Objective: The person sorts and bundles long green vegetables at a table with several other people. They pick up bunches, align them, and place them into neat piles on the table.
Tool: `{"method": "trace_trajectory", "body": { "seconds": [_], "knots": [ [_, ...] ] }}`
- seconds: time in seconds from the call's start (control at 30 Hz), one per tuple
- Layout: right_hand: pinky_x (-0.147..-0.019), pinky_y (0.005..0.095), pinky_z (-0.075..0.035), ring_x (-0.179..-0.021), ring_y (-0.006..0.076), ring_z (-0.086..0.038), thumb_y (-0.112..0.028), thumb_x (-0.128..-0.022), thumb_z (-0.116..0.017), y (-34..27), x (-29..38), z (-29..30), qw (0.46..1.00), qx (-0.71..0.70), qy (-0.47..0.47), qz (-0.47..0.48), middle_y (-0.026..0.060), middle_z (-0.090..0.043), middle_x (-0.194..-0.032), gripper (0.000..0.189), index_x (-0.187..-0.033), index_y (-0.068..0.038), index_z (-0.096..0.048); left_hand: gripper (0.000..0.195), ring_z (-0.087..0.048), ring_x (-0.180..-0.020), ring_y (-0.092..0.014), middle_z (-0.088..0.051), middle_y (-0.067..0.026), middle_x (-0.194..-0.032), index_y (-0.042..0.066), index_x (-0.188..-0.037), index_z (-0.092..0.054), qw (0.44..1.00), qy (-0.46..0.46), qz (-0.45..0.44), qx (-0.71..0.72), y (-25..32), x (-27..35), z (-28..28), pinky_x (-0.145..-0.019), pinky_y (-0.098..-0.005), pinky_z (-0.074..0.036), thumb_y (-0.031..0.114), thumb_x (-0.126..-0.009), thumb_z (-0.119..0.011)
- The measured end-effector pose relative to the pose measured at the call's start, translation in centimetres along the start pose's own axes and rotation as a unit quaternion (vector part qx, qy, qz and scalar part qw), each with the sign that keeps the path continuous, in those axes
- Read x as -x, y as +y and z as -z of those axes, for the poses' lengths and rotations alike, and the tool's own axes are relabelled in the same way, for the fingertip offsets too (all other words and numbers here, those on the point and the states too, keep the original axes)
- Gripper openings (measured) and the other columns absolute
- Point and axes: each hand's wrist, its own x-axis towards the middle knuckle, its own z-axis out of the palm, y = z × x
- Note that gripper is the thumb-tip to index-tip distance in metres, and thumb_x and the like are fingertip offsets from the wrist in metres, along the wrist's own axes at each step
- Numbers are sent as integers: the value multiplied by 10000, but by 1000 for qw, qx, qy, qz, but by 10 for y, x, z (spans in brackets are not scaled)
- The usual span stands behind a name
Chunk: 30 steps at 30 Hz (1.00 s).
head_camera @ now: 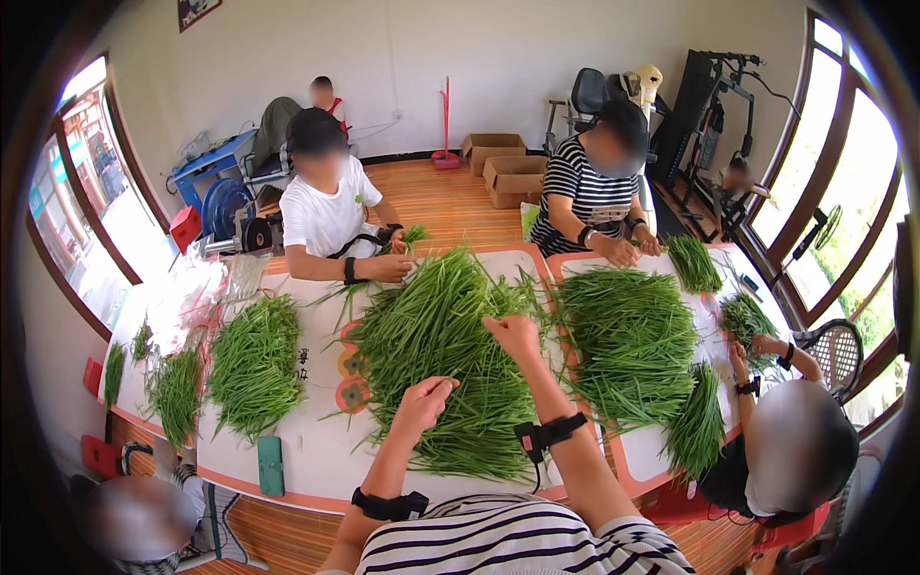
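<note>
A broad heap of long green stalks, like garlic chives (438,309), covers the middle of the white table before me. My left hand (422,408) is over the heap's near part, thumb and forefinger pinched. A short green tip shows by those fingertips, but whether it is held is unclear. Farther forward and to the right, my right hand (514,338) is curled above the heap with its fingertips together. Any thin stalk in it cannot be made out against the green. Both forearms wear black wrist straps.
More green piles lie left (255,366) and right (625,345). A teal phone case (271,466) is near the front edge. Across the table, people in a white shirt (327,208) and a striped shirt (593,187) handle stalks; another person (790,445) works at right. Plastic bags (190,291) lie far left.
</note>
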Motion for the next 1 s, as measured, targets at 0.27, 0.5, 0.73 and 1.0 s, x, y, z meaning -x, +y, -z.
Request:
{"method": "trace_trajectory", "body": {
  "seconds": [0.27,0.5,0.73,1.0],
  "knots": [
    [-486,345,-454,-497,158,-553,-272,-793,-622,29,-2,-18,983,-173,3,-68,61,-590,-556,276,-679,-23,-657,261,-495,-563,-66,-527,13,-677,-20,-1004,-608,998,5,-57,-16,-15,-6,1,-536,-219,-429,207,-919,-513],
    [-541,319,-472,-571,143,-559,-261,-804,-653,19,38,32,986,-125,28,106,68,-631,-693,237,-826,-25,-659,265,-513,-709,-76,-578,-11,-775,-14,-1000,-623,985,80,-150,-8,-12,-19,-4,-642,-230,-412,208,-921,-502],
    [-578,312,-481,-609,192,-613,-236,-773,-656,-32,81,35,956,-216,-49,191,84,-648,-689,206,-847,-44,-667,258,-390,-630,-54,-524,26,-760,26,-1010,-615,985,67,-128,-89,4,-37,-30,-574,-222,-335,235,-925,-490],
    [-539,328,-468,-575,196,-595,-265,-800,-648,-23,78,17,924,-336,-149,103,92,-631,-645,236,-825,-32,-677,263,-453,-588,-70,-436,28,-675,3,-1065,-558,996,-35,-80,-8,-8,-29,-3,-543,-248,-458,209,-942,-450]
  ]
}}
